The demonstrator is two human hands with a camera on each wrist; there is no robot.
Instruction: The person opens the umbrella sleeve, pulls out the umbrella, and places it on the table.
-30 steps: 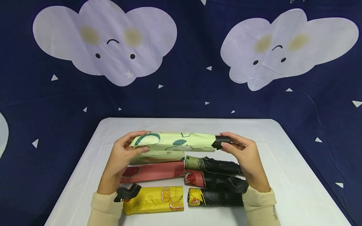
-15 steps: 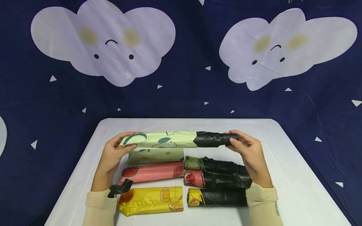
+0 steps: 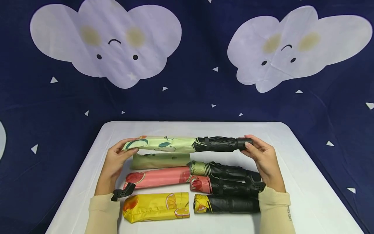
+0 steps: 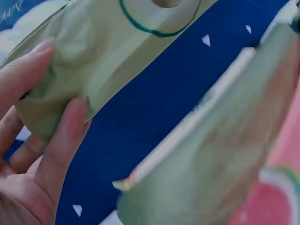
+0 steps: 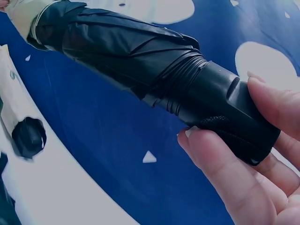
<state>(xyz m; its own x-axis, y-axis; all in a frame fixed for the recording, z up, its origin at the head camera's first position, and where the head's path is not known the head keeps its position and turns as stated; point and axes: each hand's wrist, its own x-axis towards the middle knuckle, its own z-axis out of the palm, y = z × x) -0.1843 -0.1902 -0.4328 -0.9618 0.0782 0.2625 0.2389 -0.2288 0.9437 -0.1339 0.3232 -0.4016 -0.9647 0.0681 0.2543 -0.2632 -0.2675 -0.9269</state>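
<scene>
In the head view a folded umbrella [image 3: 217, 144] is held level above the back of the white table, its far half inside a pale green avocado-print sleeve [image 3: 163, 144]. My left hand [image 3: 115, 159] pinches the sleeve's closed end; the left wrist view shows thumb and fingers on the crumpled fabric [image 4: 70, 70]. My right hand [image 3: 264, 156] grips the umbrella's black handle [image 5: 234, 112] between thumb and fingers. Black folded canopy shows between the sleeve's mouth and the handle. Just below, another green sleeve [image 3: 160, 161] lies on the table.
A red watermelon sleeve [image 3: 163, 177] and a yellow orange-print sleeve [image 3: 157, 207] lie at left on the white table [image 3: 304, 201]. Three folded umbrellas lie at right: green-ended [image 3: 225, 171], red-ended [image 3: 230, 187] and yellow-ended [image 3: 230, 204]. A dark blue cloud-print cloth [image 3: 198, 97] surrounds the table.
My hands have moved apart, the right hand drawing the umbrella rightward out of the sleeve. More black canopy shows now, while the left hand has shifted left with the sleeve.
</scene>
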